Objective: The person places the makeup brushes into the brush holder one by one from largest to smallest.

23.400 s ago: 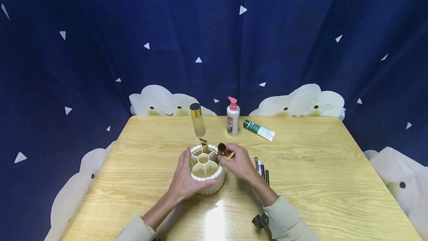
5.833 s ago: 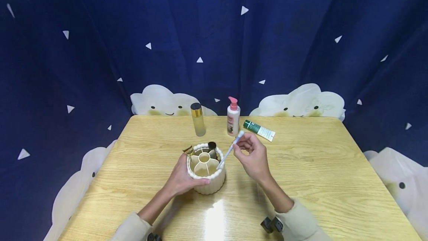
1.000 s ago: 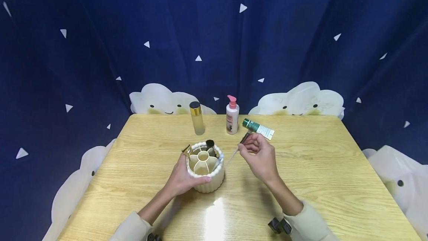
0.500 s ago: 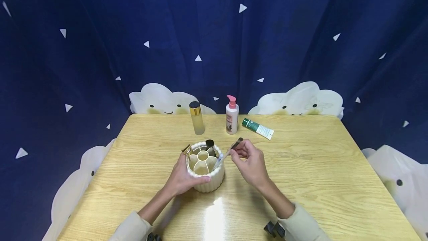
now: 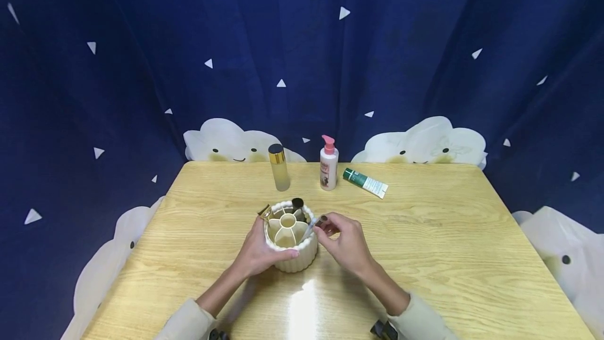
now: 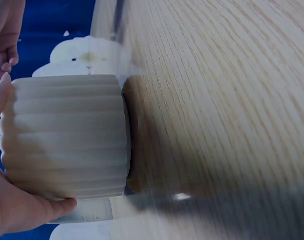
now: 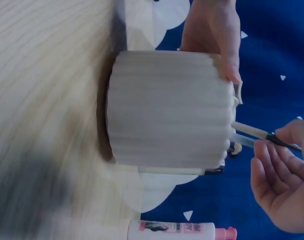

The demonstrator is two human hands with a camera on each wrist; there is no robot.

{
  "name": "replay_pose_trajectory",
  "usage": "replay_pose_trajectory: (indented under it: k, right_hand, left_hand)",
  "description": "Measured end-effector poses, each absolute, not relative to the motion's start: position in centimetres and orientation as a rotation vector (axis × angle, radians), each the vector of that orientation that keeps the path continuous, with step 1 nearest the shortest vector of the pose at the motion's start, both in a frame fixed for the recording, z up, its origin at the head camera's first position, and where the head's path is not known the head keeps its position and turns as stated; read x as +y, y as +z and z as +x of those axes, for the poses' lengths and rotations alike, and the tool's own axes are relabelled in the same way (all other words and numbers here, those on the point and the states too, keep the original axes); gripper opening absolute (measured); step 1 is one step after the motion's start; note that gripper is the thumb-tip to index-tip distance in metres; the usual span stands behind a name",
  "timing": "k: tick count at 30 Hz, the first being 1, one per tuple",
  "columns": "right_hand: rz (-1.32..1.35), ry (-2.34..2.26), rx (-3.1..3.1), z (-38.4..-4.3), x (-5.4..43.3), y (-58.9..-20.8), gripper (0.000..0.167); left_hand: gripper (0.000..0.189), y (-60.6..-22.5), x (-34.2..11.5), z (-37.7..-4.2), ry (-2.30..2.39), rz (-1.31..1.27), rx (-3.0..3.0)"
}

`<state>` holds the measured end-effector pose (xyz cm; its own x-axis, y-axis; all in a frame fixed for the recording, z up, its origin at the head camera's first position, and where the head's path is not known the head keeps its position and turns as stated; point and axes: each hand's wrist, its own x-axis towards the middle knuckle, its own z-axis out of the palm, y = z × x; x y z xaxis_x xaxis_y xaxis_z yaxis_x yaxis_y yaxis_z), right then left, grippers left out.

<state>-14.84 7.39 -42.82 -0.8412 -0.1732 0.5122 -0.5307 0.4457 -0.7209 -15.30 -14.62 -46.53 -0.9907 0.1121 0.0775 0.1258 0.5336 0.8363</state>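
Note:
A cream ribbed round organizer [image 5: 298, 262] with petal-shaped compartments stands on the table. My left hand [image 5: 256, 251] grips its left side, thumb across the front; the left wrist view shows the ribbed wall [image 6: 67, 135] close up. My right hand [image 5: 348, 244] pinches a slim pen-like cosmetic stick [image 5: 322, 220] with a dark upper end and a pale shaft. In the right wrist view the stick [image 7: 250, 131] slants over the rim, its lower tip hidden. A pale bluish stick [image 5: 308, 232] leans in the right compartment. A dark-haired makeup brush [image 5: 297, 203] and a gold-coloured item [image 5: 266, 212] poke out behind.
Behind the organizer stand a gold-and-black capped bottle [image 5: 279, 169] and a white pump bottle [image 5: 328, 168] with a pink top. A green and white tube [image 5: 365, 182] lies to their right. The wooden table [image 5: 448, 235] ends at a dark blue curtain [image 5: 302, 56].
Over the last second the right hand has brought the dark-ended stick left and down to the organizer's rim. Earlier it held the pale bluish stick, now inside. The left hand keeps its grip.

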Motion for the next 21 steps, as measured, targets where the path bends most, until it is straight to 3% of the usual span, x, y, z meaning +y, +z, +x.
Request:
replay_pose_trajectory:
  k: [21]
  right_hand:
    - [0.392,1.329,-2.538,-14.9,5.7,-44.3,0.007]
  left_hand:
    - [0.115,-47.6,-14.6,-15.4,-1.479,-0.251,-2.675]
